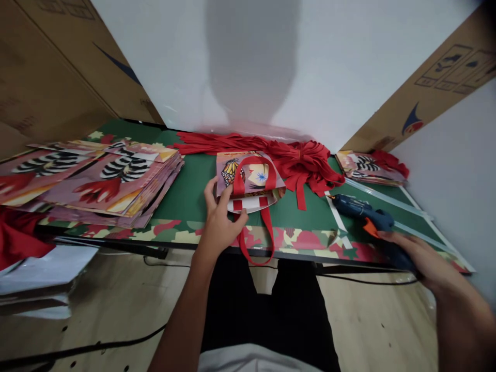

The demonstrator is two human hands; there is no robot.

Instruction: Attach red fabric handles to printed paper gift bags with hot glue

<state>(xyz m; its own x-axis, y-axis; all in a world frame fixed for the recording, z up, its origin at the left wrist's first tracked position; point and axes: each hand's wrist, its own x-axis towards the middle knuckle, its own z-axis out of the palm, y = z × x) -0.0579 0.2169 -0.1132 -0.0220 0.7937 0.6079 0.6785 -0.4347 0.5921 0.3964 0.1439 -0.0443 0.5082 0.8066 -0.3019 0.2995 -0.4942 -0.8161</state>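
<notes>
A small printed paper bag [251,161] with red strap handles lies in the middle of the green table, its mouth facing me. My left hand [222,219] grips the bag's left side near the mouth, with the thumb at the opening. One red strap [268,232] loops down over the table's front edge. At the right, my right hand [416,253] is wrapped round the handle of a dark blue glue gun [362,211] with an orange trigger. Its nozzle points left over a white strip [338,219] on the table.
A pile of red straps [298,155] lies behind the bag. Stacked printed bags [116,181] fill the left side; more printed bags [364,168] lie at back right. Clear glue sticks [387,196] lie near the gun. Cardboard [54,67] and a white panel [174,62] rise behind.
</notes>
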